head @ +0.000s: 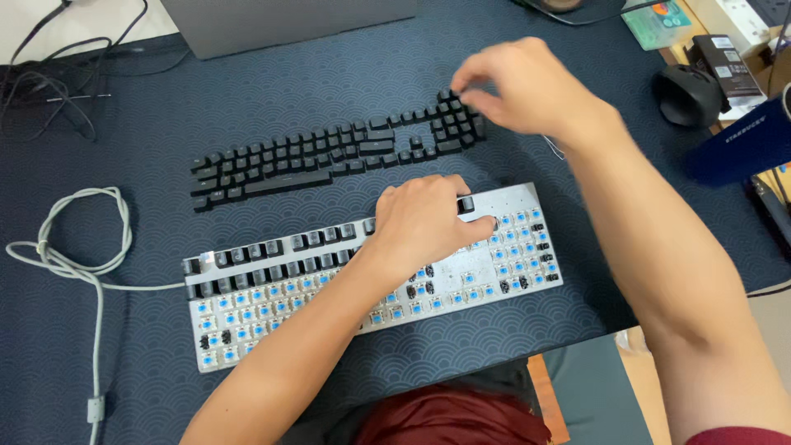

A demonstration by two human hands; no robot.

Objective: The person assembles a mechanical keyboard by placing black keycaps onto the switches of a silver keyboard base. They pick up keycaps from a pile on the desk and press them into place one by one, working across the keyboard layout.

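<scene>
One keyboard (511, 264) lies before me on the dark desk mat (148, 346), turned slightly so its right end sits farther from me. Most of its switches are bare and blue; two rows of black caps remain on the left part of the board, and one cap sits at the far edge near my left fingers. I cannot count them exactly.

My left hand (420, 222) rests on the middle of the keyboard, fingers curled and pressed down on the plate, holding nothing that I can see.

My right hand (523, 86) is over the right end of the loose keycaps (329, 152), which are laid out in rows on the mat beyond the keyboard. Thumb and fingertips are drawn together at a cap there; the hand is blurred, so I cannot tell if one is gripped.

One grey cable (78, 264) runs from the keyboard's left end and loops on the mat. One black mouse (688, 95) sits at the right.
</scene>
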